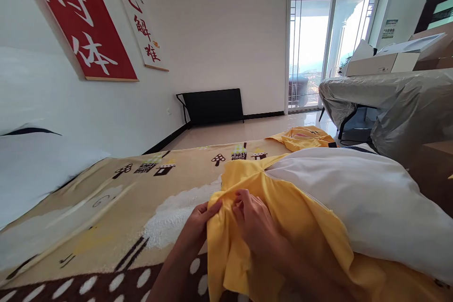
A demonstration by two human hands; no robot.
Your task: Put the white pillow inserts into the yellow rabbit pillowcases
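Observation:
A yellow pillowcase (300, 217) is bunched around one end of a plump white pillow (364, 188), which reaches toward the right edge. My left hand (200, 226) pinches the left end of the yellow cloth between thumb and fingers. Just to its right, my right hand (256, 222) has its fingers curled against the same cloth, gripping a fold near the edge. Part of the fabric hangs down below both hands. My right forearm lies across the pillowcase and hides some of it.
Beneath everything spreads a beige patterned blanket (191, 165). Another yellow cloth (304, 138) lies at its far edge. White bedding (42, 165) is on the left. A plastic-covered table (396, 94) with boxes stands at right. A folded black table (214, 106) leans on the wall.

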